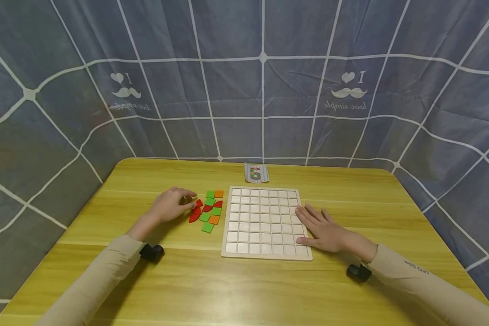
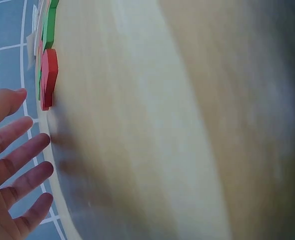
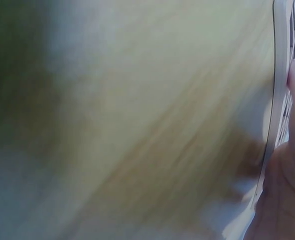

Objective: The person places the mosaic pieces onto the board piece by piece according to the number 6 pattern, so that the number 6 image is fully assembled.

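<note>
My left hand (image 1: 172, 204) hovers beside the red pieces (image 1: 195, 213) at the left of a loose cluster of flat pieces. In the left wrist view its fingers are spread and loosely bent, with nothing between them, and a red piece (image 2: 49, 75) lies past the thumb. The cluster also has green squares (image 1: 207, 227), orange squares (image 1: 218, 194) and red curved pieces (image 1: 218, 204). A pale wooden grid board (image 1: 266, 258) with bare square cells lies right of them. My right hand (image 1: 323, 231) rests flat on the board's right edge, fingers spread.
Behind the board stands a small folded pattern card (image 1: 256, 173) with a coloured figure on a grid. Everything is on a yellow wood-grain table (image 1: 228, 290). A grey-blue checked curtain (image 1: 236, 90) surrounds the table's back and sides.
</note>
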The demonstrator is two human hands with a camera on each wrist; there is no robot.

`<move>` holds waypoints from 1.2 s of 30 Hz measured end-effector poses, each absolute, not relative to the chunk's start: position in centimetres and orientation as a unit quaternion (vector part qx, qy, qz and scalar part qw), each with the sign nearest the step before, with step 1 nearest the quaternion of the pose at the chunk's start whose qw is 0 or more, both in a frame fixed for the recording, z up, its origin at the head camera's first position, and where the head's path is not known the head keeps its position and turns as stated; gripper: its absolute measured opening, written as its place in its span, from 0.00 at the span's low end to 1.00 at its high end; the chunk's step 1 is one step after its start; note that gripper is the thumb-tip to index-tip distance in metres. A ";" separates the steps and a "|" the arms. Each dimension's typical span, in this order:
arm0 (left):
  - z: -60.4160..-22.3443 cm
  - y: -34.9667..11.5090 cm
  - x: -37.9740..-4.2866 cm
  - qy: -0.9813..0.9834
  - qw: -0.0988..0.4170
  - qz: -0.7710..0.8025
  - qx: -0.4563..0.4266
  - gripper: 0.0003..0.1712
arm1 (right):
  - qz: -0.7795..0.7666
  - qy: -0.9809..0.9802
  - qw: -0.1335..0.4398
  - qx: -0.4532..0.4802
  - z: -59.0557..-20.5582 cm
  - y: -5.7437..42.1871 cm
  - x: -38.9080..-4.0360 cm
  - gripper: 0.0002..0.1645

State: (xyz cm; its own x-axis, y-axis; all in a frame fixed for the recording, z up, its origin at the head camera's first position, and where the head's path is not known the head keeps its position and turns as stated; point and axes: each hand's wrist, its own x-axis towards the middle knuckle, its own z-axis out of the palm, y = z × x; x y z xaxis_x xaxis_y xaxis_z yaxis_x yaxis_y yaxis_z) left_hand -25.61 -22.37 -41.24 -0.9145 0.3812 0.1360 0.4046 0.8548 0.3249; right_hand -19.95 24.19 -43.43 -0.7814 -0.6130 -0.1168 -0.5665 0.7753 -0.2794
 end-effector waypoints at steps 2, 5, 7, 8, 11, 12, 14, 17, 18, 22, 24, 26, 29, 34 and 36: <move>-41.3 -22.3 -25.5 -0.963 0.035 -0.177 -0.202 0.20 | -0.117 0.937 0.102 -0.313 -43.5 24.1 -20.0 0.51; -41.3 -22.1 -25.4 -0.962 0.035 -0.178 -0.204 0.19 | -0.110 0.938 0.106 -0.310 -43.6 24.1 -20.0 0.50; -41.3 -21.9 -25.3 -0.961 0.036 -0.178 -0.208 0.19 | -0.109 0.938 0.107 -0.312 -43.5 24.0 -19.9 0.50; -41.3 -21.8 -25.2 -0.961 0.037 -0.176 -0.210 0.19 | -0.112 0.937 0.106 -0.314 -43.4 23.9 -19.9 0.49; -41.4 -21.6 -25.1 -0.961 0.043 -0.168 -0.215 0.19 | -0.113 0.936 0.104 -0.317 -43.4 24.0 -19.8 0.49; -41.5 -21.5 -25.1 -0.961 0.046 -0.167 -0.215 0.19 | -0.114 0.935 0.102 -0.319 -43.4 24.0 -19.8 0.49; -41.6 -21.3 -25.1 -0.962 0.051 -0.165 -0.213 0.18 | -0.116 0.935 0.099 -0.320 -43.7 24.1 -19.9 0.50; -41.5 -21.0 -25.0 -0.962 0.058 -0.167 -0.209 0.17 | -0.124 0.932 0.091 -0.327 -43.7 24.2 -19.9 0.49; -41.5 -20.9 -25.0 -0.962 0.059 -0.168 -0.208 0.17 | -0.127 0.931 0.089 -0.330 -43.7 24.2 -19.9 0.49; -41.3 -20.6 -24.9 -0.963 0.061 -0.171 -0.198 0.18 | -0.126 0.930 0.093 -0.332 -43.7 24.2 -20.0 0.50; -41.3 -20.7 -25.0 -0.964 0.061 -0.175 -0.192 0.19 | -0.118 0.933 0.100 -0.326 -43.8 24.2 -20.1 0.50; -41.3 -20.8 -25.2 -0.965 0.059 -0.176 -0.184 0.19 | -0.114 0.935 0.107 -0.319 -43.8 24.2 -20.2 0.50; -41.4 -20.9 -25.4 -0.968 0.048 -0.174 -0.173 0.19 | -0.115 0.937 0.111 -0.311 -43.7 24.1 -20.1 0.51; -41.4 -21.0 -25.8 -0.972 0.030 -0.169 -0.159 0.18 | -0.114 0.937 0.109 -0.313 -43.3 24.0 -19.9 0.52; -41.3 -20.9 -25.9 -0.973 0.027 -0.170 -0.156 0.18 | -0.121 0.934 0.104 -0.319 -43.3 24.0 -19.9 0.52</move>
State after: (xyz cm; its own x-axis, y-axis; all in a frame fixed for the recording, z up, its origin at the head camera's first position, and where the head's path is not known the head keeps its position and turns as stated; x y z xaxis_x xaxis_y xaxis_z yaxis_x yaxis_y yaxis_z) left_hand -25.92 -20.91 -41.35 -0.9501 0.2939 0.1048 0.3121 0.8937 0.3225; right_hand -19.89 24.01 -43.32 -0.7754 -0.6205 -0.1171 -0.5703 0.7677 -0.2920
